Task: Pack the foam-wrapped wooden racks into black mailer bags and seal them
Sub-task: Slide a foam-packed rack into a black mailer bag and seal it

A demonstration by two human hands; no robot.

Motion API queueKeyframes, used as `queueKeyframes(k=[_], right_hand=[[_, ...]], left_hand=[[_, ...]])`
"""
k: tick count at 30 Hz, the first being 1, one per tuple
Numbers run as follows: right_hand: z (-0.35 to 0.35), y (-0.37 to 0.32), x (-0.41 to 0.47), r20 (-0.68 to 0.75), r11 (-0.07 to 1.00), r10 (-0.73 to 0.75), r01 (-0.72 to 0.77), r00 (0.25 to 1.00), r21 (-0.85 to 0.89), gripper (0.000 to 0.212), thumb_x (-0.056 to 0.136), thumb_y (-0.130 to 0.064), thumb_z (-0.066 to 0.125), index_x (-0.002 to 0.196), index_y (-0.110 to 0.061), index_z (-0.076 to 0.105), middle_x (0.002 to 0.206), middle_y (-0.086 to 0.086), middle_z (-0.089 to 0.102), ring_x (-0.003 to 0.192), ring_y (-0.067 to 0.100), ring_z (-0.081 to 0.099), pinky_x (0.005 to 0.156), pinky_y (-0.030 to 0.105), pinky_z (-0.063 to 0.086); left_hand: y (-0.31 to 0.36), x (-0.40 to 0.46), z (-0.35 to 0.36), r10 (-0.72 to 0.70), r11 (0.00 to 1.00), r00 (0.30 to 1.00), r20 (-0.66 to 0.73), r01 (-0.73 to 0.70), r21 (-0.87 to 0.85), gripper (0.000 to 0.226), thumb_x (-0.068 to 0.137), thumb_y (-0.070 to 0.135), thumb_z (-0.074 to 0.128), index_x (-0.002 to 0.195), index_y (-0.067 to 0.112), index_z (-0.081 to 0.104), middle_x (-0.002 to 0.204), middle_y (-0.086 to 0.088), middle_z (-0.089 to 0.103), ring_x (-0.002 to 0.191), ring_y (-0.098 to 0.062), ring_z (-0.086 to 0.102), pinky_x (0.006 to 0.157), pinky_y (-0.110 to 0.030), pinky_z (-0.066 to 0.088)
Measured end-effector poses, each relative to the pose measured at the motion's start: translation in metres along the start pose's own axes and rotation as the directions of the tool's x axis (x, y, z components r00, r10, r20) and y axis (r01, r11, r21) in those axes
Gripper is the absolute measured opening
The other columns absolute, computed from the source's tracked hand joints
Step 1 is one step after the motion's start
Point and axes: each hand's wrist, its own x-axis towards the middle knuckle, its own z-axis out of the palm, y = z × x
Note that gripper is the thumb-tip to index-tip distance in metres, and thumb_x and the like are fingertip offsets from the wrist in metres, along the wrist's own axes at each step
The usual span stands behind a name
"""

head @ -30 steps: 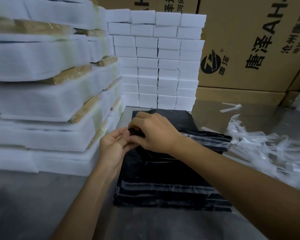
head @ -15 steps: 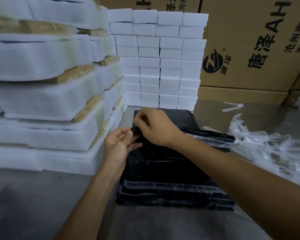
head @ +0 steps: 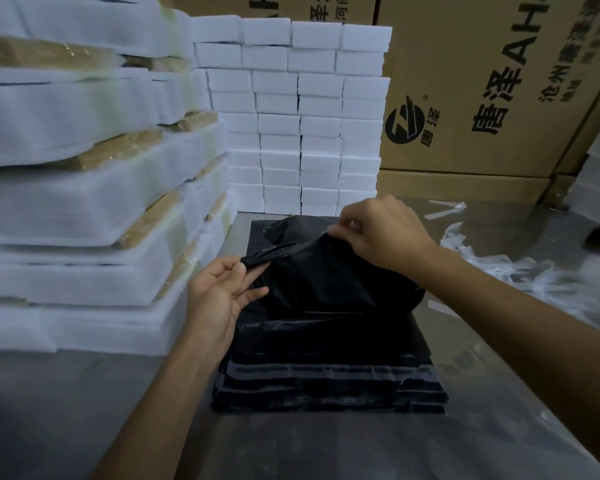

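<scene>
Plastic of the top black mailer bag point(head: 326, 275) is stretched between my two hands, lifted off the pile. My left hand point(head: 219, 296) pinches one corner of the bag's edge between thumb and fingertips, palm turned up, the other fingers loosely extended under the film. My right hand point(head: 378, 233) is curled, knuckles up, and pinches the same edge further away from me and to the right; the fingertips are tucked into the fold, so I cannot tell just how many of them hold it. Between the two grips the edge runs taut and slanted, and the bag billows below it.

Under my hands lies the stack of flat black mailer bags point(head: 326, 386) on the grey table point(head: 84, 410), its pale sealing strips showing on the side nearest me. Just left of my left fingers rises the pile of foam-wrapped wooden racks point(head: 84, 188), brown wood showing between white foam layers. Beyond my right fingers stands a wall of white foam blocks point(head: 302, 116), with cardboard boxes point(head: 482, 91) behind it. Well to the right of my right wrist lies a heap of peeled white strips point(head: 520, 271).
</scene>
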Motion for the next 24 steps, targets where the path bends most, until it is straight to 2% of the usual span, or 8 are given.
queueKeyframes(k=[7,12,14,17,19,20,22,24], right_hand=[[0.000,0.056,-0.024,-0.108,0.964,0.257,-0.247,0.960,0.100,0.040,0.106,-0.035,0.035,0.083,-0.010,0.055,0.076,0.011,0.061,0.073,0.034,0.055,0.069,0.042,0.047],[0.017,0.106,-0.052,0.215,0.188,0.671,-0.444,0.709,0.876,0.022,0.102,-0.013,0.055,0.083,-0.004,0.062,0.069,0.005,0.067,0.072,0.021,0.070,0.061,0.023,0.056],[0.027,0.118,-0.066,0.204,0.225,0.682,-0.468,0.702,0.855,0.010,0.092,-0.001,0.066,0.101,-0.001,0.068,0.091,0.011,0.074,0.091,0.025,0.072,0.075,0.028,0.060],[0.042,0.127,-0.086,0.104,0.765,0.499,-0.494,0.860,0.413,0.048,0.084,0.001,0.072,0.129,-0.013,0.065,0.112,0.007,0.068,0.096,0.019,0.065,0.083,0.033,0.055],[0.051,0.130,-0.094,-0.032,0.914,0.385,-0.377,0.922,0.148,0.022,0.083,-0.004,0.075,0.106,-0.009,0.075,0.092,0.009,0.067,0.081,0.018,0.059,0.072,0.029,0.044],[0.052,0.131,-0.095,-0.101,0.917,0.387,-0.370,0.917,0.150,0.005,0.086,-0.008,0.074,0.081,-0.007,0.074,0.076,0.008,0.062,0.069,0.019,0.055,0.064,0.028,0.038],[0.055,0.134,-0.094,-0.123,0.834,0.521,-0.473,0.844,0.285,0.040,0.096,-0.019,0.066,0.057,-0.011,0.059,0.055,0.002,0.049,0.051,0.016,0.043,0.054,0.028,0.032],[0.050,0.136,-0.090,0.042,0.489,0.756,-0.606,0.653,0.628,0.035,0.102,-0.027,0.057,0.071,-0.014,0.068,0.054,0.001,0.046,0.049,0.013,0.038,0.050,0.028,0.033]], left_hand=[[0.000,0.001,-0.003,0.003,1.000,1.000,-0.019,-0.003,0.021,0.022,0.100,-0.001,0.045,0.082,0.005,0.057,0.080,-0.002,0.074,0.086,-0.017,0.074,0.060,-0.024,0.057],[0.000,0.001,-0.001,0.008,1.000,1.000,-0.001,-0.008,0.010,0.021,0.099,-0.001,0.044,0.082,0.006,0.054,0.075,0.001,0.073,0.080,-0.014,0.073,0.059,-0.023,0.057],[0.000,0.000,0.001,0.011,1.000,1.000,0.009,-0.011,0.008,0.022,0.099,-0.001,0.043,0.082,0.006,0.055,0.075,0.001,0.073,0.078,-0.012,0.073,0.059,-0.024,0.057],[-0.001,0.000,0.003,0.015,1.000,1.000,0.016,-0.016,0.010,0.022,0.099,-0.001,0.043,0.082,0.007,0.055,0.078,-0.001,0.074,0.079,-0.013,0.073,0.060,-0.024,0.058],[-0.001,0.000,0.002,0.017,1.000,1.000,0.016,-0.017,0.019,0.022,0.099,-0.001,0.043,0.082,0.007,0.056,0.080,-0.002,0.074,0.081,-0.014,0.073,0.061,-0.025,0.058],[-0.001,0.000,0.001,0.016,1.000,1.000,0.013,-0.016,0.025,0.022,0.099,-0.001,0.044,0.082,0.007,0.056,0.080,-0.002,0.073,0.082,-0.015,0.073,0.061,-0.025,0.058],[-0.001,0.001,0.000,0.018,0.999,1.000,0.002,-0.019,0.036,0.023,0.099,0.000,0.044,0.081,0.008,0.055,0.079,-0.002,0.072,0.083,-0.015,0.072,0.061,-0.024,0.058],[-0.001,0.001,-0.001,0.020,0.999,1.000,-0.004,-0.020,0.045,0.023,0.100,0.000,0.044,0.081,0.008,0.054,0.078,-0.002,0.072,0.083,-0.015,0.073,0.061,-0.024,0.058]])
